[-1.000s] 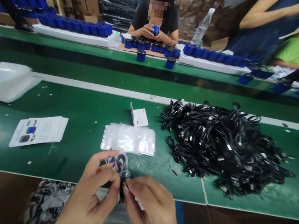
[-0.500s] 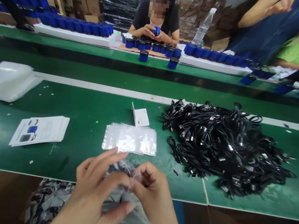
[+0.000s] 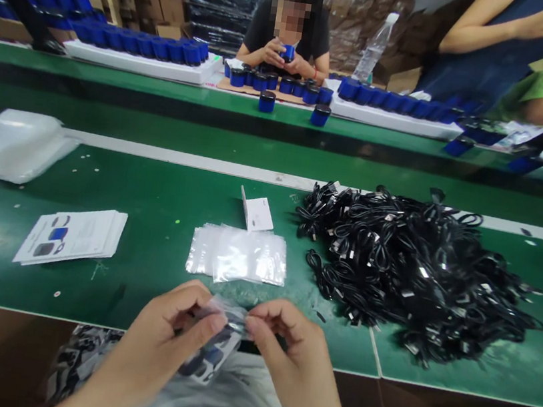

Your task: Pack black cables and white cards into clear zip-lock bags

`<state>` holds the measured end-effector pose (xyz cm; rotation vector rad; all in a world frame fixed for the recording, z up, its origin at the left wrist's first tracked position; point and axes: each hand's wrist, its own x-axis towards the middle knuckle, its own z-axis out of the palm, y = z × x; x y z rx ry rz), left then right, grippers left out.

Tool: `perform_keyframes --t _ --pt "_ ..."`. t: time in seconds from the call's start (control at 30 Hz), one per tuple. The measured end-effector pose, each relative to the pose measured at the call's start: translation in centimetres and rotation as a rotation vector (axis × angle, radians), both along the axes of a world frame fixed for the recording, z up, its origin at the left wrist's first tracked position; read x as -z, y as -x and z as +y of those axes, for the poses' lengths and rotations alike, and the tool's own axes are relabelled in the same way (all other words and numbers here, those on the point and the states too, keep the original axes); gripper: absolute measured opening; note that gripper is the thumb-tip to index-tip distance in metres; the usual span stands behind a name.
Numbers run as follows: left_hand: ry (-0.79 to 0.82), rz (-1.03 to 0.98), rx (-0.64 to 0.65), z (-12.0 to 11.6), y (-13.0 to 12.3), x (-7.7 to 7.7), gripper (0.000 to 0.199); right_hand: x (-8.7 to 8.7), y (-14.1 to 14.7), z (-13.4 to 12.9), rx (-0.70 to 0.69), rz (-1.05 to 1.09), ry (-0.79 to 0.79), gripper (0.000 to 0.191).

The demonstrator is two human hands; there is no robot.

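Here, just on the near side of the stack of clear bags (image 3: 238, 256), the left hand (image 3: 179, 322) and right hand (image 3: 285, 340) each pinch the upper part of a filled bag (image 3: 213, 358) between thumb and fingers. The bag hangs between them, nearer the person than the stack, with dark and blue shapes on white showing through its plastic. A pile of cables (image 3: 404, 269) lies right of the stack, leaflets (image 3: 79, 237) lie to its left, and a folded booklet (image 3: 262, 215) sits at its far edge.
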<state>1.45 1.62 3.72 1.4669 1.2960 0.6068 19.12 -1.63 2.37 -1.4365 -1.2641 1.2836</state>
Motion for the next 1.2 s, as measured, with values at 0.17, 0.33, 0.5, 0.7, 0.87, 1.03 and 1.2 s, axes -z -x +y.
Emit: perform_keyframes --t 0.17,0.33,0.5,0.7,0.87,1.03,1.2 --pt "0.065 -0.127 -0.148 -0.3 -0.1 0.2 0.018 -0.1 0.1 0.1 -0.032 -0.074 -0.093 0.013" --pt "-0.029 -0.063 -0.144 -0.1 0.1 0.2 0.019 -0.4 -0.1 0.1 -0.035 -0.093 -0.19 0.018" --pt "-0.136 -0.01 -0.081 0.2 0.4 0.7 0.021 -0.5 -0.2 0.0 -0.021 -0.128 -0.251 0.018" --pt "-0.11 0.031 0.109 0.5 0.3 0.2 0.018 -0.4 -0.3 0.2 -0.116 -0.098 -0.219 0.015" --pt "-0.171 0.074 0.103 0.4 0.5 0.3 0.018 -0.3 0.1 0.4 -0.133 -0.136 -0.24 0.014" --pt "-0.164 0.137 0.162 0.4 0.4 0.5 0.016 0.5 1.2 0.4 -0.091 -0.178 -0.316 0.016" --pt "-0.222 0.298 0.179 0.1 2.6 0.5 0.022 1.1 1.9 1.0 -0.194 -0.259 -0.388 0.015"
